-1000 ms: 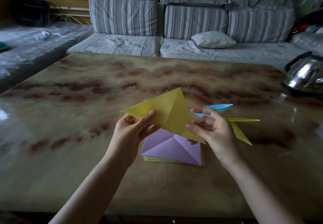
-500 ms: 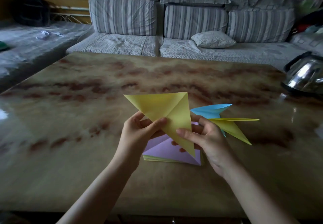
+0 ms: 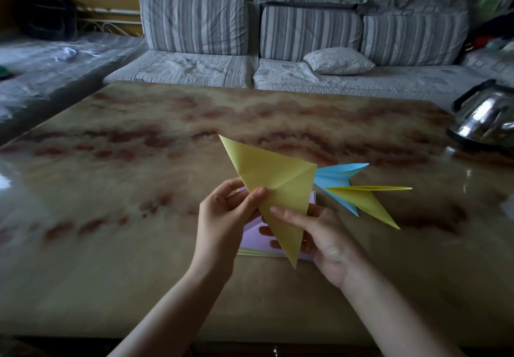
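Where the two bare forearms come up from the near edge, the left hand (image 3: 222, 217) and the right hand (image 3: 319, 234) meet over the middle of the marble-patterned table (image 3: 133, 259). Both hold one yellow folded paper (image 3: 278, 187) up off the tabletop. The left hand pinches its left edge between thumb and curled fingers, close to where the crease lines meet. The right hand grips the long lower point, with the thumb laid across the front and the fingers curled behind it. The paper's narrow tip points down toward the person, and its wide part spreads up and away.

Directly under the hands lies a flat stack of paper sheets with a purple sheet (image 3: 250, 238) on top and pale yellow edges showing below it. Just beyond and to the right, a blue folded piece (image 3: 338, 177) and a second yellow folded piece (image 3: 367, 200) rest on the table, overlapping each other. Farther right, at the table's edge, stands a shiny metal kettle (image 3: 486, 123). Behind the table runs a grey striped sofa (image 3: 194, 22), with a small pillow (image 3: 338, 61) on its seat.
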`<state>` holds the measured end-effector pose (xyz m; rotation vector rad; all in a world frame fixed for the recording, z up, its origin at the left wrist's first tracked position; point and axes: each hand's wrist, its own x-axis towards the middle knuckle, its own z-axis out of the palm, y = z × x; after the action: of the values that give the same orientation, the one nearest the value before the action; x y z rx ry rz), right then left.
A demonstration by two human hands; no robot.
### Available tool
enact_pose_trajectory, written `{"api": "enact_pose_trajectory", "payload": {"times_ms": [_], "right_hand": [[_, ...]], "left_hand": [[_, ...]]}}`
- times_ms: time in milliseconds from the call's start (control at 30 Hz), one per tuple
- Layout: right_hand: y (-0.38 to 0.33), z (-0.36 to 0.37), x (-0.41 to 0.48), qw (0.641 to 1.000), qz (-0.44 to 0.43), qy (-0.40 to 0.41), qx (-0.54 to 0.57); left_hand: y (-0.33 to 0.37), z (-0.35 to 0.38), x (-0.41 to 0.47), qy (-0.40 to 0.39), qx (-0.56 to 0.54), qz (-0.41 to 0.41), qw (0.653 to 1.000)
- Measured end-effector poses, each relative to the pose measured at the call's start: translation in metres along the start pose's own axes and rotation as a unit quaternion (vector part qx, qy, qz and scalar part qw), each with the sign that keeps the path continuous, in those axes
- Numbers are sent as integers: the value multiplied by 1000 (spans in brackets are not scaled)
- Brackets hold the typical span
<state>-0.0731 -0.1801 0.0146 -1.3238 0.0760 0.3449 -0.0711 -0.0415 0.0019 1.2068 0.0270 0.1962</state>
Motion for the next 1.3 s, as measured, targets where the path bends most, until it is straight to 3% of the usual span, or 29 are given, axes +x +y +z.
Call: {"api": "enact_pose_trajectory", "payload": {"times_ms": [300,533,733,900,1033,1167,1300], "right_hand": [[6,6,-2,999,-24,17,-25],[12,5,-3,999,-2,13,-38],[12,3,-2,999,1,7,-54],[12,0,-3,998,6,20,-51],[6,-2,-4,999,-9,32,-7],[4,2,-3,999,-25,41,8],[7,5,-1,999,-21,29,-2]], "left_hand": [[-4,6,-2,57,14,17,998],[10,-12,13,107,-66,0,992],[17,-18,13,113,-58,-5,992],[33,-34,28,133,-102,30,986],[26,-33,27,98,-84,-16,992],[10,-15,13,-4,-5,-85,996],[1,-4,5,-23,49,-79,995]]}}
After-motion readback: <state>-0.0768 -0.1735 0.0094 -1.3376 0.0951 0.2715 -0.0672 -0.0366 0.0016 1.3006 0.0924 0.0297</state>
